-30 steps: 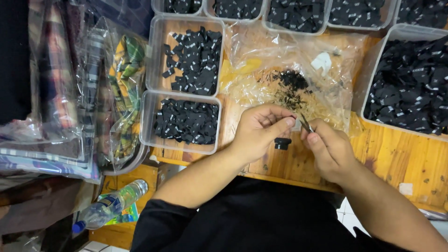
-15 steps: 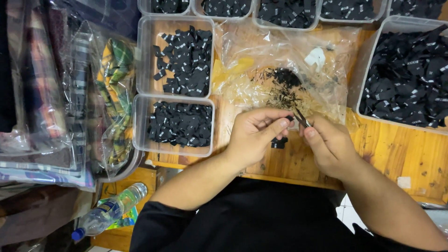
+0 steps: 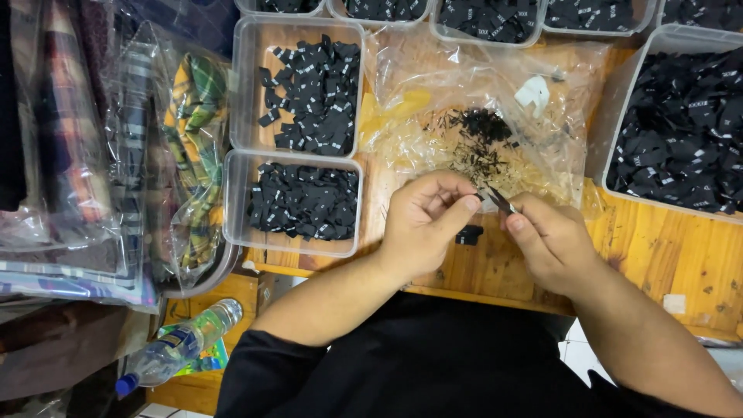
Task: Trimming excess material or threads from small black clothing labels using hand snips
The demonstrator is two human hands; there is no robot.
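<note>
My left hand (image 3: pixel 424 220) and my right hand (image 3: pixel 546 241) meet over the wooden table (image 3: pixel 665 248), fingertips pinched together on a small thin dark piece (image 3: pixel 500 200) held between them. Just below the hands a small black label (image 3: pixel 469 234) lies on the wood. Behind the hands a crumpled clear plastic bag (image 3: pixel 495 101) is spread out, with a pile of tiny black snippets (image 3: pixel 480 135) on it and a white scrap (image 3: pixel 534 91).
Clear plastic trays of black woven labels stand at left (image 3: pixel 309 93) (image 3: pixel 298 203), right (image 3: pixel 681 131) and along the back. Bagged plaid fabric (image 3: pixel 190 162) is stacked at the far left. A plastic water bottle (image 3: pixel 178 348) lies below the table edge.
The view has shifted slightly; both hands stay together over the same spot, fingers working the small dark piece.
</note>
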